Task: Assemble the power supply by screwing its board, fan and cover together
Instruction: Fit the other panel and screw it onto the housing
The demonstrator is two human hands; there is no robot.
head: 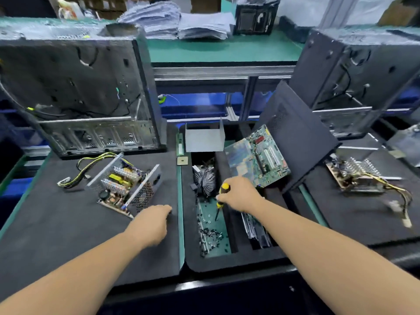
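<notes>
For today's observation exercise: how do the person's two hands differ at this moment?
The right hand grips a yellow-handled screwdriver over the screw tray; the left hand holds no tool that shows. The right hand is over the middle tray; the left lies over the black mat near the power supply. Both reach forward, palms down.
</notes>
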